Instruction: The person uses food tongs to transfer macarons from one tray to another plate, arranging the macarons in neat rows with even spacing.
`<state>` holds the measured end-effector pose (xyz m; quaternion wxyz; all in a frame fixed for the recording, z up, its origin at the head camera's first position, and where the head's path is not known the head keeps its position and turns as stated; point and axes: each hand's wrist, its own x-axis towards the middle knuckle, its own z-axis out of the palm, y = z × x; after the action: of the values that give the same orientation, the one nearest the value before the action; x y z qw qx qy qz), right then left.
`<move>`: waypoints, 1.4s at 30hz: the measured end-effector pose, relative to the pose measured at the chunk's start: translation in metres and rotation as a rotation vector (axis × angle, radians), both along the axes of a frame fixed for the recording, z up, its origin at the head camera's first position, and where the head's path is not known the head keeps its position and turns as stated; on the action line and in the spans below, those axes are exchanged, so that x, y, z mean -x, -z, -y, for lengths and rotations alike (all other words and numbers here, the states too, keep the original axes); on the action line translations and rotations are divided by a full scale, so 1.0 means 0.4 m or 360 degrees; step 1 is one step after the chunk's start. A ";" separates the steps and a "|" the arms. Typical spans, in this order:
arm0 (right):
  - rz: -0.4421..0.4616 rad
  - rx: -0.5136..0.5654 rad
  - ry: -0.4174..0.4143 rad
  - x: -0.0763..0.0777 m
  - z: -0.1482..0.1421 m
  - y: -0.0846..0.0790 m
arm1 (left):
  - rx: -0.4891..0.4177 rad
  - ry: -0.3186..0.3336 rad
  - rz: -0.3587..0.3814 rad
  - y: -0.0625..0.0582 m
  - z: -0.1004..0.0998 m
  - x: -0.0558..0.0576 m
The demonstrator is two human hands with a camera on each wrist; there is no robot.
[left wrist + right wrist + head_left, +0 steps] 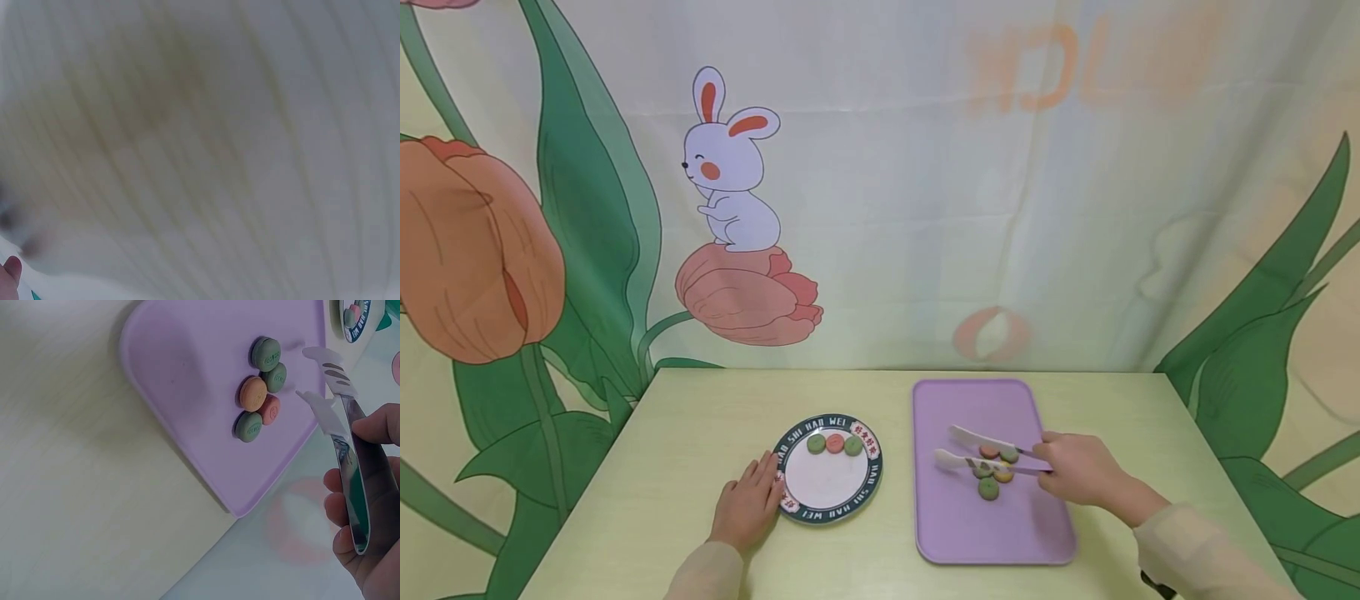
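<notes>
My left hand [747,502] rests on the table with its fingers straight, fingertips at the left rim of a round plate [829,485]. Three macarons lie in a row near the plate's far side: a green one [816,443], a pink one [835,443] and another green one [853,446]. My right hand [1078,468] grips metal tongs with white tips [957,460], which point left above a purple tray [992,535]. Below the tongs several macarons sit clustered: green [266,354], yellow-orange [253,394] and pink [270,410]. The tong tips stand apart with nothing between them.
The pale table [700,433] ends at the back against a curtain [880,208] printed with a rabbit and tulips. Bare tabletop lies between plate and tray. A sleeve [206,156] blocks most of the left wrist view.
</notes>
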<state>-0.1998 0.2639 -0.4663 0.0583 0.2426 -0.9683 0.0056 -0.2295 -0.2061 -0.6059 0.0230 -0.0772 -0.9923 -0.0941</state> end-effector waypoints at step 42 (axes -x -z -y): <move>0.0004 -0.0016 0.0149 -0.002 -0.059 -0.007 | 0.0003 0.0013 -0.0010 -0.001 0.001 -0.001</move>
<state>-0.1988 0.2874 -0.4636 0.0561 0.1974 -0.9787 -0.0016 -0.2292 -0.2064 -0.6053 0.0258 -0.0816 -0.9920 -0.0928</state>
